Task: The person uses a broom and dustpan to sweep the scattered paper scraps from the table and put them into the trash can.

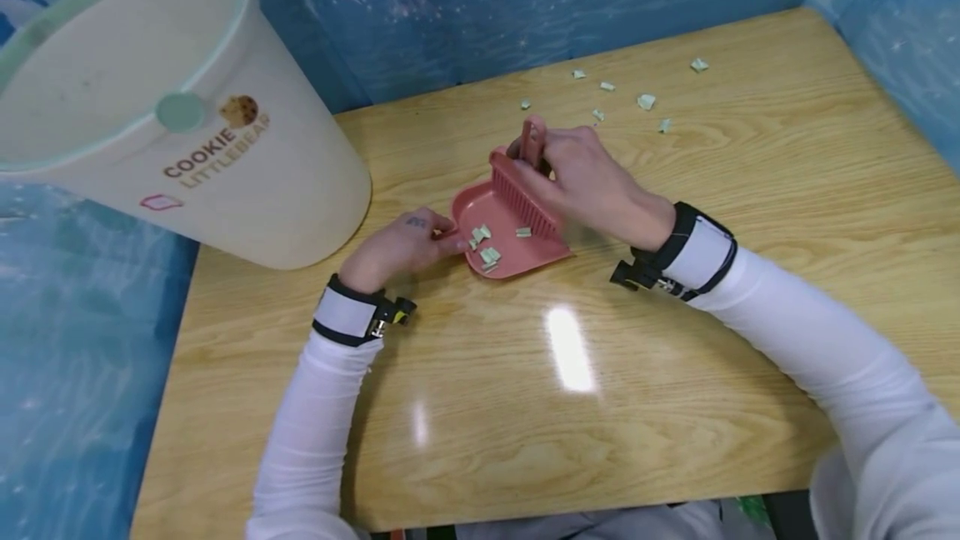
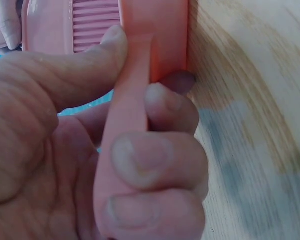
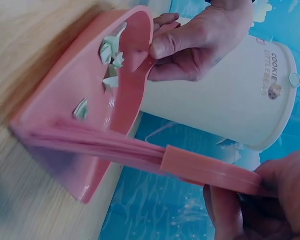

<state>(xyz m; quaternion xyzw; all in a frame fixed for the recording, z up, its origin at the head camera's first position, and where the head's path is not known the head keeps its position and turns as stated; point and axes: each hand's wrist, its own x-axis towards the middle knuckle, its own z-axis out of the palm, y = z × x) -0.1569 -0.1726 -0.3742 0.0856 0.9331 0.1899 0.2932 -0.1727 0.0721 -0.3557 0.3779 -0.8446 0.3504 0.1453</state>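
A pink dustpan (image 1: 517,255) rests on the wooden table with several pale green paper scraps (image 1: 489,257) in it. My left hand (image 1: 405,247) grips its handle (image 2: 127,105), the fingers curled round it and the thumb on top. My right hand (image 1: 592,182) holds a small pink brush (image 3: 205,167) by its handle. In the right wrist view the bristles (image 3: 99,145) reach into the pan near its front lip, and one scrap (image 3: 80,108) lies just ahead of them. How the right fingertips lie is partly hidden.
Several more paper scraps (image 1: 647,102) are scattered on the table (image 1: 780,215) toward the back. A tall white bin (image 1: 300,165) with a green rim stands at the left. Blue patterned walls (image 1: 480,15) border the back and right.
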